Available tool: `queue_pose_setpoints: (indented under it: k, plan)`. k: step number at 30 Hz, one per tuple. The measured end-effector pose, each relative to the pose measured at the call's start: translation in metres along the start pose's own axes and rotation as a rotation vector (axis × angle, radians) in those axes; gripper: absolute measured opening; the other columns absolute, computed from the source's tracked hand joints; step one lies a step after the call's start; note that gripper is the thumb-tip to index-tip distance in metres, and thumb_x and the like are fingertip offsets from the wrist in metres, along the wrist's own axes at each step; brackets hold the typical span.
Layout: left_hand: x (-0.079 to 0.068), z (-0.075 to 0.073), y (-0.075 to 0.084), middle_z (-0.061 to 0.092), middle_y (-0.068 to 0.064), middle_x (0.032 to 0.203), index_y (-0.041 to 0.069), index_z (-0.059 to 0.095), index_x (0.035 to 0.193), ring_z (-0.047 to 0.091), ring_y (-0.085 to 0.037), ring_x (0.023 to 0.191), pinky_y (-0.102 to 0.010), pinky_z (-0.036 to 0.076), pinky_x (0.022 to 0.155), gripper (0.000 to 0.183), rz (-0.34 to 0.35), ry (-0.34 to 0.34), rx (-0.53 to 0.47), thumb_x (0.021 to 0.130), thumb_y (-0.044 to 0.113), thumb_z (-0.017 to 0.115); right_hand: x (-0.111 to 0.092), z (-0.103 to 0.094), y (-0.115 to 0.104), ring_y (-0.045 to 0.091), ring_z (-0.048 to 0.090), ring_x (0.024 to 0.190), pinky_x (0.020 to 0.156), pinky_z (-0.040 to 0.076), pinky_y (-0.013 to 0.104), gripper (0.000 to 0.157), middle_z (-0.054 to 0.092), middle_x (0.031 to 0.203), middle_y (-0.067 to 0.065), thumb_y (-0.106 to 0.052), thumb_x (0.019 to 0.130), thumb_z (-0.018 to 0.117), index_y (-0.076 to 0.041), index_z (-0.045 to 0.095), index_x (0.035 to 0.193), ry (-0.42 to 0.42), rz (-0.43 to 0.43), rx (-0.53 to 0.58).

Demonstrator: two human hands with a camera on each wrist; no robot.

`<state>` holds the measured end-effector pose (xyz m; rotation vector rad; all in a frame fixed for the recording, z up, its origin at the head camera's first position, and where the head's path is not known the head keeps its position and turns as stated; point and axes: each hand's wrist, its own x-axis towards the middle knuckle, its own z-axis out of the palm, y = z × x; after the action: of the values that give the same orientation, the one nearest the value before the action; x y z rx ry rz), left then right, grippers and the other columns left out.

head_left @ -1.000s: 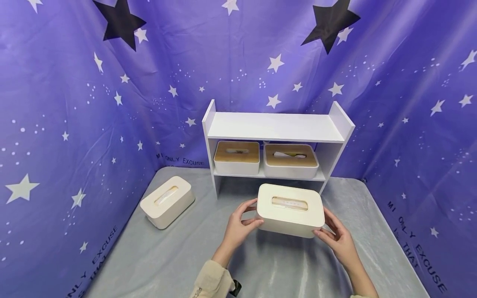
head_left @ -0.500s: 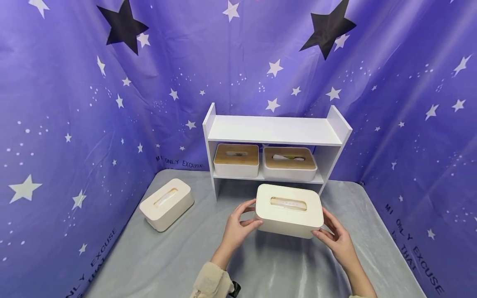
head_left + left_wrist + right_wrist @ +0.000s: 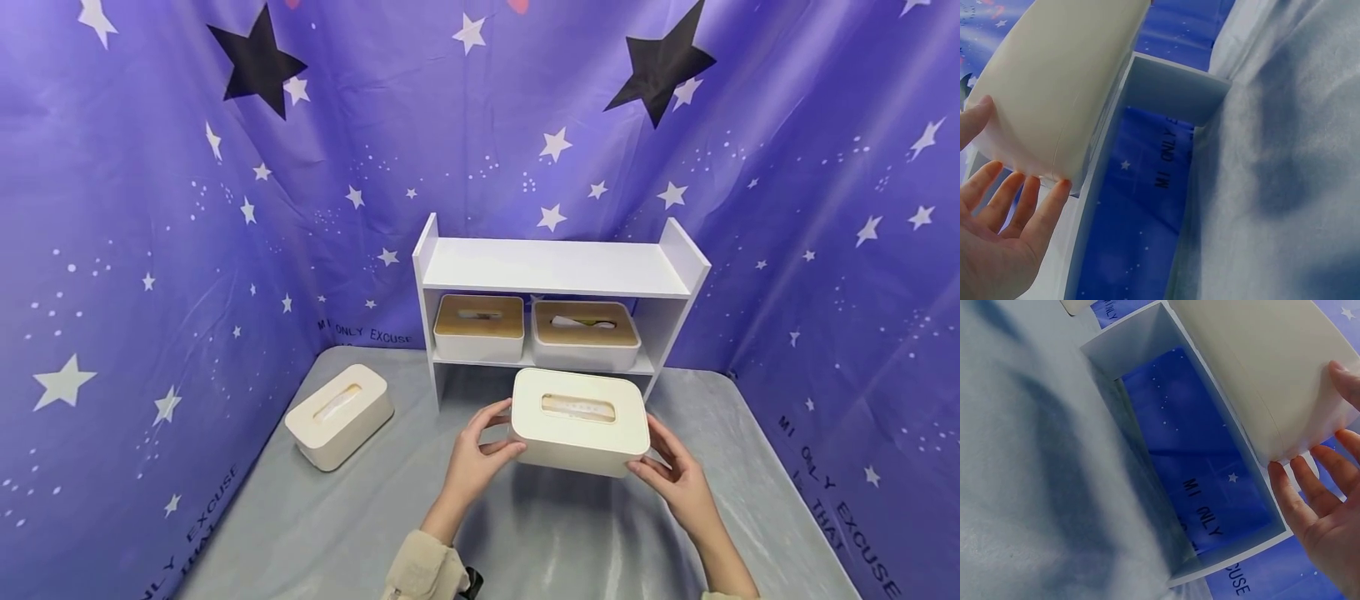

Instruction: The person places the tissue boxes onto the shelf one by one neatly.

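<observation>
Both hands hold a cream tissue box [image 3: 576, 454] up above the grey cloth, in front of the white shelf [image 3: 555, 265]. My left hand [image 3: 474, 462] grips its left end, thumb on the front side and fingers spread on the end, as the left wrist view also shows. At the opposite end my right hand [image 3: 678, 479] grips the box the same way. An oval slot in the lid shows something pale inside. In the right wrist view the box's plain side [image 3: 1272, 362] faces the camera, fingertips pressed at its end.
Two white tissue boxes with wooden lids, a left one [image 3: 480, 342] and a right one [image 3: 585, 354], stand on the lower shelf. Another cream tissue box [image 3: 341, 429] sits at left on the grey cloth [image 3: 360, 517]. A purple star-patterned curtain [image 3: 480, 125] surrounds the table.
The head view has tilted slightly, so the shelf and the boxes on it appear a little lower. Both hands keep holding the tissue box in nearly the same place.
</observation>
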<state>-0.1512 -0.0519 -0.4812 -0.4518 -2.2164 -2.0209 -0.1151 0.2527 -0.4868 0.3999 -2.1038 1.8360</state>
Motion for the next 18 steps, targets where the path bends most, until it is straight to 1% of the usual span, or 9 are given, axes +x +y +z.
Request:
queue_pose_setpoints:
  k: [2, 6, 9, 14, 18]
  plan:
    - [-0.0006, -0.0009, 0.0001, 0.058, -0.005, 0.139, 0.024, 0.058, 0.139, 0.058, -0.031, 0.126, -0.025, 0.060, 0.090, 0.062, -0.002, 0.004, 0.002, 0.083, 0.020, 0.082, 0.0010, 0.0008, -0.0008, -0.011, 0.055, 0.120, 0.090, 0.053, 0.008, 0.072, 0.056, 0.134, -0.026, 0.016, 0.084, 0.067, 0.010, 0.036, 0.148, 0.001, 0.002, -0.008]
    - [-0.0008, -0.0017, 0.0013, 0.058, -0.006, 0.140, 0.023, 0.058, 0.138, 0.056, -0.038, 0.128, -0.028, 0.060, 0.091, 0.061, 0.001, 0.008, -0.018, 0.082, 0.018, 0.083, 0.0024, 0.0015, -0.0014, -0.012, 0.054, 0.120, 0.090, 0.053, 0.007, 0.072, 0.054, 0.135, -0.027, 0.015, 0.084, 0.067, 0.008, 0.036, 0.149, 0.000, 0.004, -0.037]
    - [-0.0009, -0.0023, 0.0022, 0.058, -0.007, 0.140, 0.022, 0.059, 0.138, 0.054, -0.041, 0.128, -0.031, 0.061, 0.091, 0.061, 0.007, 0.010, -0.034, 0.082, 0.016, 0.082, 0.0029, 0.0018, -0.0020, -0.012, 0.054, 0.121, 0.090, 0.053, 0.007, 0.072, 0.054, 0.136, -0.027, 0.015, 0.085, 0.067, 0.007, 0.036, 0.149, -0.002, 0.003, -0.041]
    - [-0.0011, -0.0033, 0.0040, 0.058, -0.009, 0.139, 0.019, 0.058, 0.138, 0.056, -0.040, 0.127, -0.032, 0.061, 0.091, 0.060, 0.020, 0.019, -0.042, 0.083, 0.013, 0.082, 0.0044, 0.0026, -0.0040, -0.012, 0.054, 0.121, 0.090, 0.053, 0.008, 0.072, 0.054, 0.136, -0.026, 0.016, 0.084, 0.067, 0.008, 0.036, 0.149, -0.006, -0.003, -0.024]
    - [-0.0003, -0.0040, 0.0055, 0.058, -0.009, 0.139, 0.017, 0.058, 0.138, 0.057, -0.036, 0.126, -0.032, 0.061, 0.090, 0.061, 0.032, 0.027, -0.044, 0.082, 0.009, 0.081, 0.0065, 0.0033, -0.0066, -0.012, 0.054, 0.121, 0.091, 0.053, 0.008, 0.072, 0.054, 0.135, -0.026, 0.016, 0.084, 0.067, 0.008, 0.036, 0.149, -0.006, -0.007, -0.021]
